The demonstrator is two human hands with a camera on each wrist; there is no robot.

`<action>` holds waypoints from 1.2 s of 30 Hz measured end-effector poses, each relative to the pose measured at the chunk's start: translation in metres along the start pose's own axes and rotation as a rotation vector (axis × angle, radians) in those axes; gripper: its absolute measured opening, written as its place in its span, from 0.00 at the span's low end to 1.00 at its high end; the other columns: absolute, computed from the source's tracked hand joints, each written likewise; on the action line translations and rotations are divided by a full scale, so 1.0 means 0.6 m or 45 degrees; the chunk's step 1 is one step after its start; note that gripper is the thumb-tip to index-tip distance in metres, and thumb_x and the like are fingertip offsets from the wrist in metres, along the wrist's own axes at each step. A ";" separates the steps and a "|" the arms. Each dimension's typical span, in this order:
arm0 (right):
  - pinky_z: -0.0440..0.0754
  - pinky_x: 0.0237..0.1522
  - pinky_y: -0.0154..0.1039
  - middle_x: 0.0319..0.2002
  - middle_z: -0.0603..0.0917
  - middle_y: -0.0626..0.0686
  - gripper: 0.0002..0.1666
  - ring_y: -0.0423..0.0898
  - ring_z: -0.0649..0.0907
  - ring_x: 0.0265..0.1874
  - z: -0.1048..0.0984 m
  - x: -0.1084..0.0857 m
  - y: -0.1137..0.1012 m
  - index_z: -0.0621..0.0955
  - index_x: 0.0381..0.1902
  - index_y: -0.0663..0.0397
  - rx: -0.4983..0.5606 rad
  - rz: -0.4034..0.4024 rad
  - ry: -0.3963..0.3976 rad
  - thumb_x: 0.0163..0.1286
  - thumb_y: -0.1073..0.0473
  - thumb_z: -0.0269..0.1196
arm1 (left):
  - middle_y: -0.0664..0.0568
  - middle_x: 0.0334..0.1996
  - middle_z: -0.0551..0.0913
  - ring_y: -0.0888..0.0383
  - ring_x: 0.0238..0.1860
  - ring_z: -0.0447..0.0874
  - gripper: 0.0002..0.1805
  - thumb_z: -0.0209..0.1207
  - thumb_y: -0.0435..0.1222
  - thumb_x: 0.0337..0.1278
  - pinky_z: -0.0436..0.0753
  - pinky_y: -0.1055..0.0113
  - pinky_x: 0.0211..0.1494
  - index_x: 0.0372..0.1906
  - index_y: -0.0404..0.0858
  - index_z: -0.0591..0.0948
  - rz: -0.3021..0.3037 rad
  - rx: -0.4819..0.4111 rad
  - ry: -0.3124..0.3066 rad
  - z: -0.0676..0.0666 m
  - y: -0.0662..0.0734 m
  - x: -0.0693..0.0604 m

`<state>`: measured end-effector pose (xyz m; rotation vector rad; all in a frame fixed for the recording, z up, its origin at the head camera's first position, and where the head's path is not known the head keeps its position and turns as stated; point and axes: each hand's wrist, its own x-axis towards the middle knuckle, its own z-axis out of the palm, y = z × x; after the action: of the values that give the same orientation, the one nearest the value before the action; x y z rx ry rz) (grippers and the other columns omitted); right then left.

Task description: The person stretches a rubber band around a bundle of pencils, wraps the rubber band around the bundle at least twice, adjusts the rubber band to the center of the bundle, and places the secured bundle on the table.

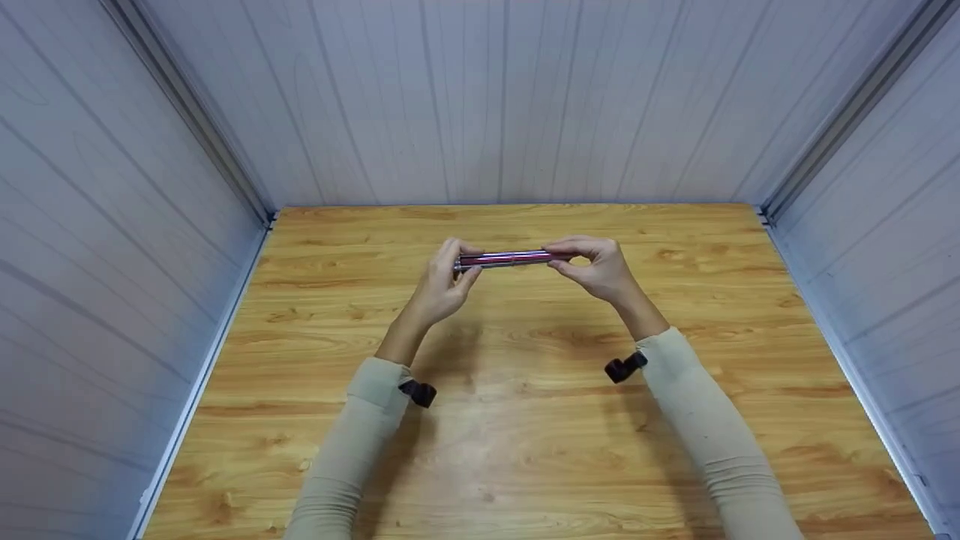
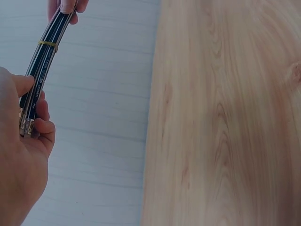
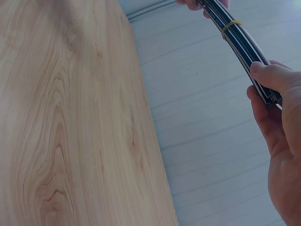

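A bundle of pencils (image 1: 514, 259) is held level above the table, one end in each hand. Dark with pale stripes in the wrist views, the pencils (image 2: 47, 56) have printed lettering and metal-banded ends at the left hand. A yellow rubber band (image 3: 231, 27) circles the bundle around its middle. My left hand (image 1: 444, 283) grips the left end between thumb and fingers. At the right end, my right hand (image 1: 596, 266) pinches the bundle with its thumb on the near side. The palm-side fingers partly hide both ends.
Below the hands lies a wood-grain table (image 1: 510, 420). A white panelled wall (image 1: 495, 105) rises behind it, with similar walls at left (image 1: 112, 262) and right (image 1: 885, 247). Small black cameras (image 1: 420, 394) are strapped at both sleeve cuffs.
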<state>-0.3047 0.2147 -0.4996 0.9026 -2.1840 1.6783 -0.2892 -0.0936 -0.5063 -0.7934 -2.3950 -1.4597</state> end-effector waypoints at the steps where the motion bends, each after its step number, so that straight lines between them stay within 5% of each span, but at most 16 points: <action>1: 0.88 0.49 0.25 0.50 0.91 0.77 0.13 0.28 0.91 0.43 0.000 0.002 0.000 0.92 0.51 0.73 -0.005 0.006 0.002 0.70 0.80 0.72 | 0.32 0.54 0.83 0.47 0.37 0.75 0.12 0.62 0.28 0.80 0.71 0.71 0.42 0.59 0.26 0.81 -0.007 -0.001 0.000 0.001 -0.001 0.002; 5: 0.89 0.51 0.25 0.50 0.91 0.77 0.13 0.28 0.90 0.45 -0.001 0.007 0.007 0.92 0.51 0.72 -0.014 0.017 -0.011 0.70 0.79 0.73 | 0.32 0.56 0.84 0.36 0.43 0.80 0.12 0.64 0.29 0.80 0.76 0.65 0.46 0.59 0.27 0.82 -0.025 0.018 0.000 0.002 -0.007 0.008; 12: 0.89 0.51 0.26 0.53 0.91 0.76 0.12 0.29 0.91 0.47 0.002 -0.003 0.046 0.93 0.52 0.70 -0.018 0.149 -0.044 0.72 0.77 0.72 | 0.37 0.57 0.91 0.38 0.58 0.89 0.12 0.69 0.28 0.76 0.86 0.43 0.63 0.59 0.33 0.88 -0.036 0.140 -0.043 0.003 -0.041 0.003; 15: 0.89 0.49 0.26 0.53 0.92 0.75 0.11 0.32 0.91 0.45 0.007 -0.015 0.064 0.93 0.51 0.70 -0.031 0.244 -0.035 0.73 0.75 0.73 | 0.38 0.57 0.92 0.39 0.58 0.91 0.15 0.70 0.26 0.73 0.88 0.44 0.63 0.60 0.37 0.90 -0.038 0.149 -0.078 0.005 -0.072 -0.005; 19: 0.89 0.48 0.26 0.53 0.92 0.72 0.11 0.33 0.90 0.44 0.017 -0.031 0.087 0.93 0.52 0.68 -0.065 0.354 -0.061 0.74 0.73 0.73 | 0.45 0.54 0.94 0.50 0.51 0.91 0.16 0.72 0.29 0.73 0.89 0.59 0.54 0.60 0.44 0.92 -0.011 0.161 -0.075 0.022 -0.156 -0.017; 22: 0.89 0.48 0.26 0.53 0.92 0.71 0.11 0.32 0.89 0.44 0.023 -0.042 0.102 0.93 0.53 0.67 -0.094 0.413 -0.108 0.75 0.72 0.73 | 0.43 0.54 0.92 0.49 0.52 0.91 0.15 0.71 0.28 0.73 0.92 0.61 0.56 0.59 0.42 0.93 -0.103 0.143 -0.107 0.027 -0.171 -0.027; 26: 0.88 0.49 0.26 0.53 0.92 0.69 0.11 0.38 0.89 0.46 0.027 -0.055 0.116 0.92 0.54 0.65 -0.134 0.478 -0.157 0.76 0.70 0.73 | 0.34 0.55 0.90 0.39 0.57 0.91 0.16 0.68 0.22 0.70 0.93 0.51 0.62 0.57 0.33 0.92 -0.301 0.117 -0.165 0.029 -0.146 -0.037; 32: 0.87 0.54 0.30 0.54 0.91 0.65 0.12 0.50 0.90 0.52 0.029 -0.069 0.131 0.92 0.56 0.62 -0.217 0.542 -0.209 0.79 0.68 0.71 | 0.46 0.49 0.96 0.53 0.49 0.92 0.16 0.70 0.23 0.64 0.92 0.59 0.56 0.52 0.41 0.95 -0.368 0.243 -0.149 0.072 -0.226 -0.038; 36: 0.87 0.55 0.33 0.56 0.92 0.64 0.12 0.56 0.90 0.55 0.033 -0.073 0.138 0.93 0.56 0.61 -0.261 0.540 -0.234 0.79 0.68 0.72 | 0.50 0.47 0.97 0.56 0.47 0.91 0.16 0.73 0.24 0.64 0.89 0.59 0.54 0.52 0.44 0.96 -0.417 0.304 -0.145 0.088 -0.255 -0.041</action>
<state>-0.3167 0.2225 -0.5942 0.5875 -2.7672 1.5407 -0.3493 -0.1104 -0.6574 -0.4555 -2.8235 -1.2223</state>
